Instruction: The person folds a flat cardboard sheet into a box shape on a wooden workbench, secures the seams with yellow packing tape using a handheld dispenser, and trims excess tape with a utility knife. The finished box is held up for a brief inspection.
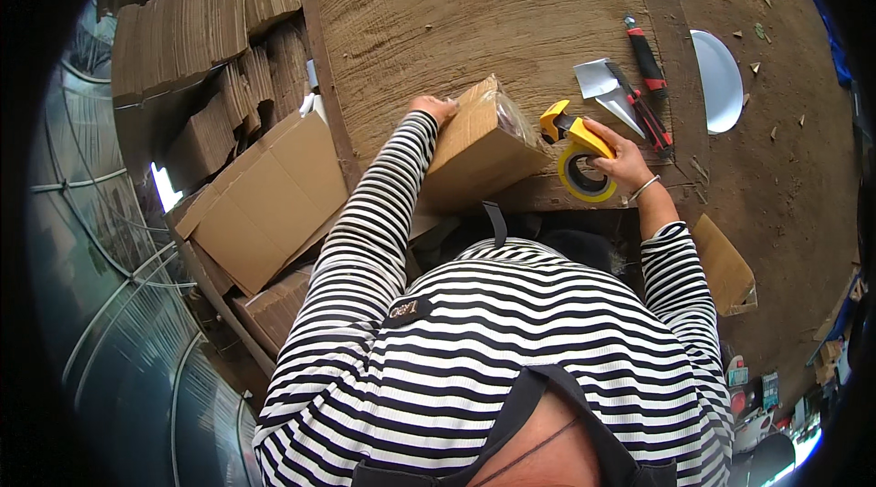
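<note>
A small brown cardboard box (474, 150) stands tilted at the near edge of the wooden table, with clear tape shining on its right end. My left hand (436, 108) grips the box at its far left edge; some fingertips are hidden there. In my right hand (620, 159) is a yellow tape dispenser (584, 136) with a roll of tape, close to the right end of the box. My fingers wrap round its frame, and its cutting end points toward the box.
Right of the dispenser lie a red-and-black utility knife (646, 118), another red-and-black handled tool (645, 54) and a white paper (596, 78). A white plate-like disc (717, 83) rests beyond the table's right edge. Stacked flattened cardboard (182, 40) and a larger carton (269, 200) stand left.
</note>
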`<state>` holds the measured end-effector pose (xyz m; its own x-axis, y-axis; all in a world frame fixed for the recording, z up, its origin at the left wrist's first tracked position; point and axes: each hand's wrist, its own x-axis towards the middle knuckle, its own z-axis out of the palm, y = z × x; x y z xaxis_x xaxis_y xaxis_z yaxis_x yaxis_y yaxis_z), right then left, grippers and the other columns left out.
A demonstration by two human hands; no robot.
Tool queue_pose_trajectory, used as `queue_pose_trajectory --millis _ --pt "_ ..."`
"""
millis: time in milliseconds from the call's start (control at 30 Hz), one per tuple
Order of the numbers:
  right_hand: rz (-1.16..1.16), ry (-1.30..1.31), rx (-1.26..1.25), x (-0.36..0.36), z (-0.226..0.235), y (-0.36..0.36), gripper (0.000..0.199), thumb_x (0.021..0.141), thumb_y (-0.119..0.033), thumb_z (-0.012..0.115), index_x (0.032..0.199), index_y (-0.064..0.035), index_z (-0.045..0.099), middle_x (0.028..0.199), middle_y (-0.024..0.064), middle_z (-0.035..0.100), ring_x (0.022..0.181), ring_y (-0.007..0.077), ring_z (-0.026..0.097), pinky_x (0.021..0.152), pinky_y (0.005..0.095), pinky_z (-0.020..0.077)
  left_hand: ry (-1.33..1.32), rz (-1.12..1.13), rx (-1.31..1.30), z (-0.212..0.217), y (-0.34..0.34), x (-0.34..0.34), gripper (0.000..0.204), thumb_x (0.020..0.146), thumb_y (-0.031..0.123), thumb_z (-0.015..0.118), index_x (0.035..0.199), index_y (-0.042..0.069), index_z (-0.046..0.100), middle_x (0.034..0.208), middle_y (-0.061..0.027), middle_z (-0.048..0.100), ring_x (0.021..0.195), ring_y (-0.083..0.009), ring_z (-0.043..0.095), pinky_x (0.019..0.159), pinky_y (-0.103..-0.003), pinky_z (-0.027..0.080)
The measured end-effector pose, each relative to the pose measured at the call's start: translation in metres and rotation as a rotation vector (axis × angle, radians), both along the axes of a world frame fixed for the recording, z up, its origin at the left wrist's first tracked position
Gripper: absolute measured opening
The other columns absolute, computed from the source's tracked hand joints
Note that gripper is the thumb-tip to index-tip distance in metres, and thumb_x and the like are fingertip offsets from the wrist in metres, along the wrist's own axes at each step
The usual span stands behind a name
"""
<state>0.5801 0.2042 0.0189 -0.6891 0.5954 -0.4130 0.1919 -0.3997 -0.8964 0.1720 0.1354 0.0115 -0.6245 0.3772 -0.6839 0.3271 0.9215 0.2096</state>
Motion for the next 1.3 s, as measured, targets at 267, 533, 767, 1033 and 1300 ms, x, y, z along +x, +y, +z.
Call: queue_pose_trajectory --millis 267,533,767,1033,1300 --pt "0.047 -0.069 0.080 -0.008 -0.009 -0.002 0.067 0.070 0.002 0.064 0.134 -0.0119 0.051 0.132 0.0122 0.055 0.119 0.0193 0.054 0.101 0.0272 0.0392 0.286 -0.243 -0.256 0.053 0.003 0.028 0.082 0.074 0.044 0.073 0.139 0.009 0.038 0.137 -0.0178 0.046 0.122 -0.0304 0.049 0.102 -0.038 0.041" --pt "0.027 -0.057 0.185 -0.009 -0.030 -0.009 0.065 0.070 -0.010 0.065 0.133 -0.0164 0.051 0.127 0.0142 0.057 0.111 0.0258 0.060 0.095 0.0304 0.0455 -0.327 -0.630 0.070 0.064 -0.038 0.017 0.080 0.093 0.063 0.024 0.142 0.000 0.033 0.149 -0.0169 0.031 0.140 -0.0259 0.024 0.113 -0.035 0.020" --pt "0.013 -0.091 0.166 -0.007 -0.030 -0.015 0.065 0.071 -0.008 0.067 0.134 -0.0155 0.050 0.129 0.0134 0.056 0.114 0.0256 0.058 0.098 0.0298 0.0433 -0.029 -1.179 0.225 0.100 0.028 0.120 0.063 0.079 0.039 0.071 0.127 0.004 0.051 0.135 -0.0152 0.048 0.134 -0.0283 0.036 0.112 -0.035 0.028" --pt "-0.198 0.066 -0.070 0.018 -0.029 -0.071 0.064 0.073 -0.001 0.068 0.134 -0.0088 0.050 0.131 0.0122 0.056 0.116 0.0165 0.054 0.099 0.0262 0.0396 0.076 -1.208 0.257 0.089 0.031 0.124 0.043 0.077 0.031 0.074 0.113 0.010 0.063 0.121 -0.0083 0.060 0.123 -0.0231 0.050 0.104 -0.034 0.040" --pt "-0.260 -0.072 -0.052 0.064 0.007 -0.147 0.066 0.071 0.001 0.069 0.134 -0.0060 0.049 0.132 0.0151 0.054 0.119 0.0205 0.054 0.100 0.0278 0.0395 0.090 -1.158 0.204 0.089 0.038 0.127 0.034 0.079 0.026 0.071 0.107 0.009 0.065 0.117 -0.0065 0.061 0.108 -0.0208 0.059 0.094 -0.030 0.048"
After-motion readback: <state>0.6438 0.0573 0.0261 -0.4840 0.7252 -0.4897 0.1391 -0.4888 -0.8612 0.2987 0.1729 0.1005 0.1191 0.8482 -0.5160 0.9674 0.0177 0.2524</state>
